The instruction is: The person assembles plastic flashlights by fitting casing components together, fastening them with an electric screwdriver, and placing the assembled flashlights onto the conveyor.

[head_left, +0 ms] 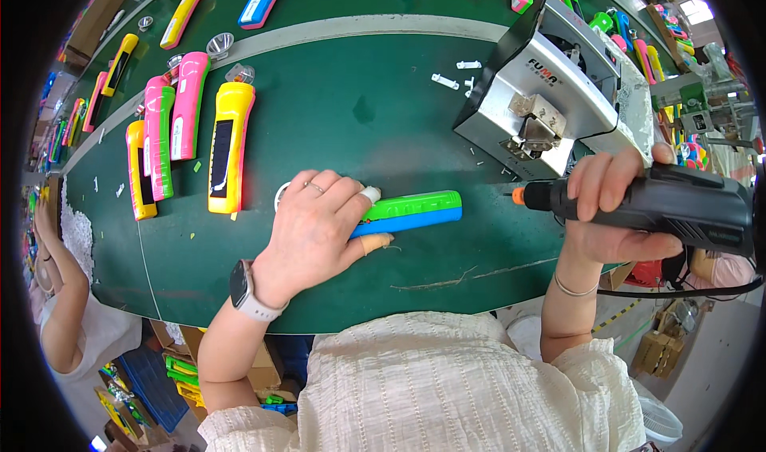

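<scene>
My left hand [317, 218] is closed over the head end of a green and blue flashlight [415, 211], which lies on its side on the green table [335, 109]. Tape wraps two of that hand's fingertips, and the flashlight's head is mostly hidden under the palm. In my right hand [610, 201] is a black electric screwdriver [686, 205] with an orange collar, held level. Its tip points left toward the flashlight and stays apart from it. Behind the tool stands a silver and black screw feeder [527, 93].
Yellow, pink and green flashlights [231, 149] lie at the left, some with clear reflector cups [220, 46]. Small white plastic pieces [445, 81] lie beside the feeder. A black cable [678, 294] runs at the right. At the far left another person's arm [64, 284] shows.
</scene>
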The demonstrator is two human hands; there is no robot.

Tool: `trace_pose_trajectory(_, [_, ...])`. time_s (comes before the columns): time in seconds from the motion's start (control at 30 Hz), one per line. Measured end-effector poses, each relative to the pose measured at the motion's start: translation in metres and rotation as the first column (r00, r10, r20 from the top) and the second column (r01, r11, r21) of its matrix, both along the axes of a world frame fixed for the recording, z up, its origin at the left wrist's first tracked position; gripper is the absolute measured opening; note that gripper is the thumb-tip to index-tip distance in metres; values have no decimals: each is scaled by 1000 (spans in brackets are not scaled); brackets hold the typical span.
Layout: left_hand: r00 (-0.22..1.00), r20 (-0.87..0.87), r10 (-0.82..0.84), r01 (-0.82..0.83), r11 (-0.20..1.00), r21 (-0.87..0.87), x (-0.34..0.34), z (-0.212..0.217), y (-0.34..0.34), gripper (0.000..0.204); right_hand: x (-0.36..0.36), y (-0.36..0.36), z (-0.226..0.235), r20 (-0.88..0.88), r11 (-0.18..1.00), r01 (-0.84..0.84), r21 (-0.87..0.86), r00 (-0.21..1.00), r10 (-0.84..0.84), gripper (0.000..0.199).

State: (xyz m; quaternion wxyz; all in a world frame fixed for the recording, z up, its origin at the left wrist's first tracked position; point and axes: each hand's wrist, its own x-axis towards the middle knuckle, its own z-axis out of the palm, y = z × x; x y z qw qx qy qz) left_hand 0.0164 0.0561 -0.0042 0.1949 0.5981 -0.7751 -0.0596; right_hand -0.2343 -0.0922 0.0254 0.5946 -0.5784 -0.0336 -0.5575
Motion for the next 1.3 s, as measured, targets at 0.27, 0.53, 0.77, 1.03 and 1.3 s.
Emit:
trace_pose_trajectory(0.27, [996,26,-80,78,995,57,9,1,-5,45,9,11,-11,-197,953,304,18,935,-295,93])
trace_pose_trajectory(0.53, [997,-3,81,-81,995,-51,-1,-8,22,47,-22,43,-20,-424,638,700,-321,496,-758,71])
trace_pose_trajectory(0.77, [991,-122,55,-62,996,-58,-21,-14,28,47,7,84,-28,-646,704,94,-704,325,-690,53])
trace_pose_trajectory(1.03, [992,-119,-29,8,984,-179,-17,-26,22,45,31,80,-59,-792,867,62,-494,379,-479,43])
trace_pose_trajectory(1.3, [996,-86,-11,0,992,-126,-14,-26,14,49,37,64,-51,-887,943,61,-327,324,-329,33])
